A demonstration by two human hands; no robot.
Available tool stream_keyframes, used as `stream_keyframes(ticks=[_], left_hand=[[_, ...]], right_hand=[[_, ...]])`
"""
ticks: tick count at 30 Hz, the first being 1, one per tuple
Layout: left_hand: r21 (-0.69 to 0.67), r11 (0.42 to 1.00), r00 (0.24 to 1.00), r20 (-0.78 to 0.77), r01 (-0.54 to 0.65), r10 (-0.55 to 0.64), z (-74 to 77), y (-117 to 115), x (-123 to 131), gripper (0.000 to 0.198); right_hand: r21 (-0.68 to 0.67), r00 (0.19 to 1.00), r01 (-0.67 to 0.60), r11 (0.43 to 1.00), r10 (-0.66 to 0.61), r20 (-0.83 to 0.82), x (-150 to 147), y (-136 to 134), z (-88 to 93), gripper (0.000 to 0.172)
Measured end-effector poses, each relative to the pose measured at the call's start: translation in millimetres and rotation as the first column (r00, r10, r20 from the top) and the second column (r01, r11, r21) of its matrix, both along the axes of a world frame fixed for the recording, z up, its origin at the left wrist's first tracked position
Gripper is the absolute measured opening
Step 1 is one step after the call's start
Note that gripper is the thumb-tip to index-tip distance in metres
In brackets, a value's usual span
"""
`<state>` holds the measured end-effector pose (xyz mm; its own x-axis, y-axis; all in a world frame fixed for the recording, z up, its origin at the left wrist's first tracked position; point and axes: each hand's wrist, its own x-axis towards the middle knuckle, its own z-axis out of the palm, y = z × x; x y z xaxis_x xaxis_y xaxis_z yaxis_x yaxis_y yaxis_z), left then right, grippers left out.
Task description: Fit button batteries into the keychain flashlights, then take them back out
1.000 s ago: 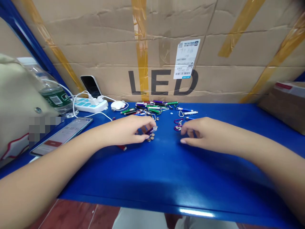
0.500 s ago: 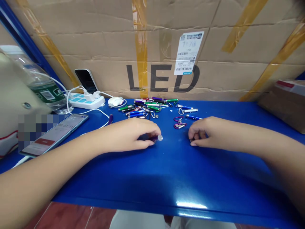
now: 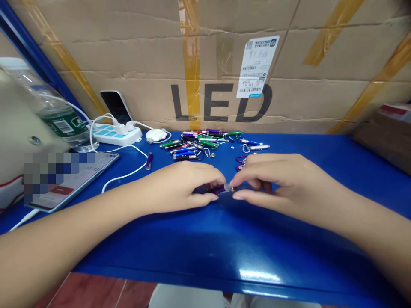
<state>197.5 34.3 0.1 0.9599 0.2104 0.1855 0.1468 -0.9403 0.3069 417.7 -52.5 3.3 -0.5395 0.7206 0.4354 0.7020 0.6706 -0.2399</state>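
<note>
Between the thumb and fingers of my left hand point(image 3: 188, 184) lies a purple mini flashlight point(image 3: 218, 189), mostly hidden by the fingers. A pale, see-through round disc point(image 3: 227, 187) sits at its right end. My right hand point(image 3: 279, 177) pinches a small metallic piece point(image 3: 233, 188), too small to name, close against that end. I cannot tell whether the two touch. Purple carabiner clips point(image 3: 240, 167) are partly covered behind my right fingers. A pile of coloured mini flashlights point(image 3: 195, 143) lies beyond my hands, and a single purple flashlight body point(image 3: 149, 161) rests to the left.
A large cardboard box point(image 3: 141, 64) stands along the back of the blue table point(image 3: 199, 244). On the left are a phone point(image 3: 80, 179), a white power strip point(image 3: 117, 136), cables and a water bottle point(image 3: 64, 115). Another box point(image 3: 388, 137) sits at the right.
My right hand has moved left, bringing its pinched fingers up to the flashlight's end. My left hand has shifted slightly right, still holding the flashlight.
</note>
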Motion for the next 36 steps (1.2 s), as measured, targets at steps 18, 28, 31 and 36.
stream_keyframes(ticks=[18, 28, 31, 36], left_hand=[[0.047, 0.999, 0.998, 0.068, 0.006, -0.009, -1.2, -2.8, -0.3, 0.009], [0.198, 0.947, 0.950, 0.239, -0.252, 0.203, -0.3, 32.7, -8.9, 0.012], [0.200, 0.942, 0.937, 0.282, -0.270, 0.209, -2.6, 34.2, -9.6, 0.011], [0.166, 0.964, 0.957, 0.236, -0.210, 0.168, -2.2, 29.6, -7.8, 0.015]], right_hand=[[-0.095, 0.993, 0.088, 0.992, -0.095, -0.074, -11.6, -3.3, -1.6, 0.016], [-0.103, 0.965, 0.244, 0.964, -0.252, -0.071, -18.4, 20.3, -34.5, 0.016], [-0.044, 0.990, 0.098, 0.994, -0.093, 0.107, -24.1, 23.0, -39.6, 0.022], [-0.063, 0.990, 0.055, 0.997, -0.046, 0.132, -24.7, 20.3, -39.0, 0.019]])
